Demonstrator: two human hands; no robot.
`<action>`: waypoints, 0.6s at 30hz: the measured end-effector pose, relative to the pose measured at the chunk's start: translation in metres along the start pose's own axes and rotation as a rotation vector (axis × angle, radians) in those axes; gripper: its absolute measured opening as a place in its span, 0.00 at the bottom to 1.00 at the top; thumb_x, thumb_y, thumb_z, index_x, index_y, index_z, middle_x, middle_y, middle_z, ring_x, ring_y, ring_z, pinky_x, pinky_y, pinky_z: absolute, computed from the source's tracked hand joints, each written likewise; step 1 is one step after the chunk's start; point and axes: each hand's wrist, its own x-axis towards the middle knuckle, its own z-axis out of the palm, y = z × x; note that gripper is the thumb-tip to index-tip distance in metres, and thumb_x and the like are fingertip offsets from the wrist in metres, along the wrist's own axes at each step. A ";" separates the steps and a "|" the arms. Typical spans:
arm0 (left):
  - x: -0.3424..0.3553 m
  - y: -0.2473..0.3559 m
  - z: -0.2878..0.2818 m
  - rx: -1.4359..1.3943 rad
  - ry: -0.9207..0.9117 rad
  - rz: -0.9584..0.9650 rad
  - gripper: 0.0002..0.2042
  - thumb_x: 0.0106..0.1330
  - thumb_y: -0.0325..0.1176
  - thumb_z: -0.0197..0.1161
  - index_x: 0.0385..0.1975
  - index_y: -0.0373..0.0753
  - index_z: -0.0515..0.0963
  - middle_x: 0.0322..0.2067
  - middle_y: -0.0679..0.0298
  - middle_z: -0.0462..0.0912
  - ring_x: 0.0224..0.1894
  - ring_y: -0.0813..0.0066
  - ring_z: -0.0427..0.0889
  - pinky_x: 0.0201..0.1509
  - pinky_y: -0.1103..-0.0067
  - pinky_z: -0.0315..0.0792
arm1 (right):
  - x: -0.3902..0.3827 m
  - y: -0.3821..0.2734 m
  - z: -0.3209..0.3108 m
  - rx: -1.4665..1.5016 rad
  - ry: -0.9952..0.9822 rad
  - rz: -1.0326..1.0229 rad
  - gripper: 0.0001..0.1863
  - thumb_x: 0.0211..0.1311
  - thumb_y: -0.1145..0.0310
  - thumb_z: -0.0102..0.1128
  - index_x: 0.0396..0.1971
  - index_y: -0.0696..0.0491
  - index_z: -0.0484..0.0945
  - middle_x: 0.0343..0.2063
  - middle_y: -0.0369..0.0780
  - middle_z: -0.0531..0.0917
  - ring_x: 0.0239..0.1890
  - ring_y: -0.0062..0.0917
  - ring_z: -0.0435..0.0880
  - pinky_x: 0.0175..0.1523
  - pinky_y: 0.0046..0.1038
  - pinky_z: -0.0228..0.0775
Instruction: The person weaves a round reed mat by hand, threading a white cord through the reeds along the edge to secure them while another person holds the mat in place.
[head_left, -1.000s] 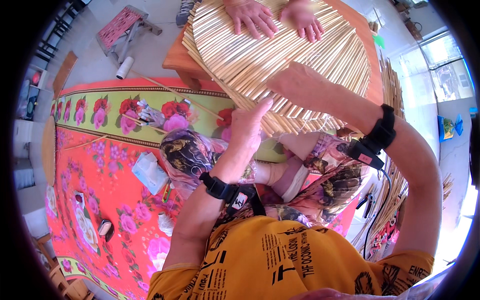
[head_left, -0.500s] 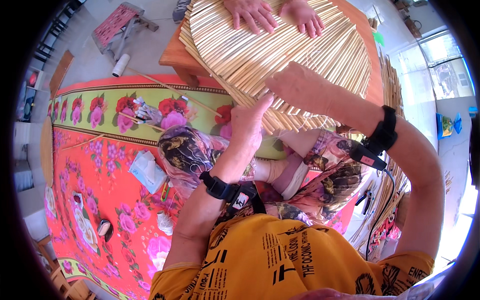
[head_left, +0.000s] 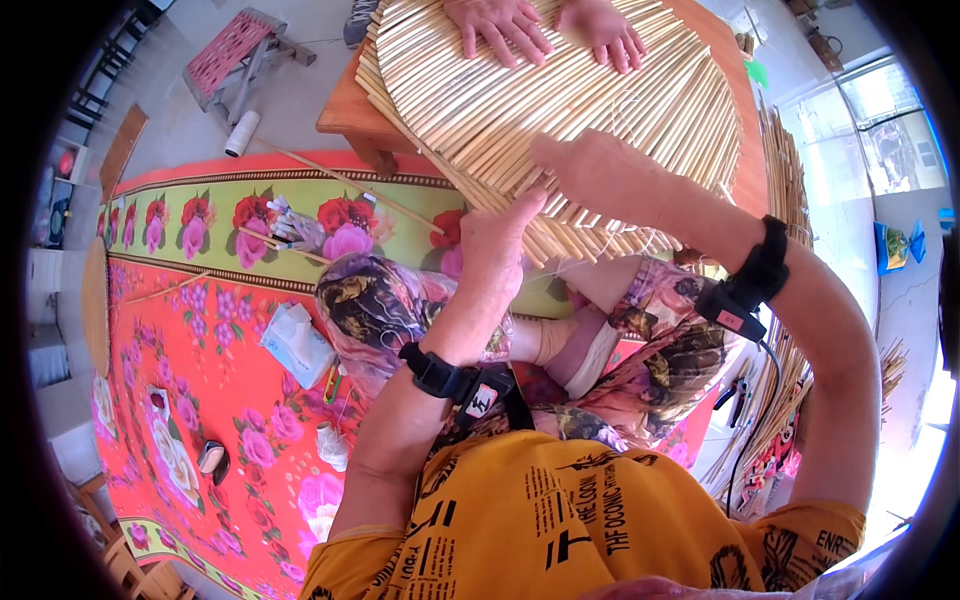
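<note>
A round mat of pale sorghum-like stalks (head_left: 480,95) lies over a second layer of stalks (head_left: 560,243) whose ends jut past its near edge. My left hand (head_left: 495,240) grips that near edge, thumb stretched along the top and the other fingers hidden below. Just right of the thumb, my right hand (head_left: 590,170) is closed low over the mat; whatever it pinches is hidden. Loose white thread trails on the stalks near it. Across the mat, a co-worker's two hands (head_left: 505,28) press flat on the stalks.
The mat rests on a wooden table (head_left: 350,112). A red floral cloth (head_left: 200,350) covers the floor, with a tissue pack (head_left: 297,342), a thread ball (head_left: 331,445) and a thread spool (head_left: 242,133) lying about. Stalk bundles (head_left: 782,165) stand at right; a woven stool (head_left: 232,55) is far left.
My right hand has shifted slightly right and toward me, away from the left thumb. My left hand and the co-worker's hands stay nearly in place.
</note>
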 end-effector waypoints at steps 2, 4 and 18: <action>0.001 -0.001 0.000 -0.004 -0.006 0.000 0.22 0.57 0.23 0.67 0.51 0.28 0.70 0.44 0.55 0.79 0.42 0.69 0.82 0.47 0.72 0.79 | -0.003 0.007 -0.005 0.152 0.057 -0.029 0.11 0.60 0.69 0.52 0.40 0.59 0.68 0.15 0.46 0.76 0.24 0.43 0.82 0.30 0.39 0.73; 0.001 -0.002 0.004 -0.004 -0.015 0.002 0.21 0.57 0.23 0.67 0.51 0.28 0.70 0.44 0.56 0.79 0.42 0.69 0.82 0.47 0.72 0.80 | -0.005 0.011 -0.007 0.219 0.065 -0.041 0.11 0.61 0.69 0.49 0.40 0.59 0.68 0.15 0.47 0.76 0.24 0.44 0.81 0.30 0.40 0.72; -0.008 0.005 0.008 0.048 0.051 0.037 0.21 0.57 0.24 0.68 0.50 0.26 0.71 0.44 0.57 0.79 0.42 0.71 0.82 0.46 0.74 0.78 | 0.004 0.001 -0.006 0.092 0.041 -0.156 0.08 0.58 0.72 0.51 0.35 0.60 0.68 0.17 0.49 0.78 0.28 0.44 0.83 0.33 0.38 0.76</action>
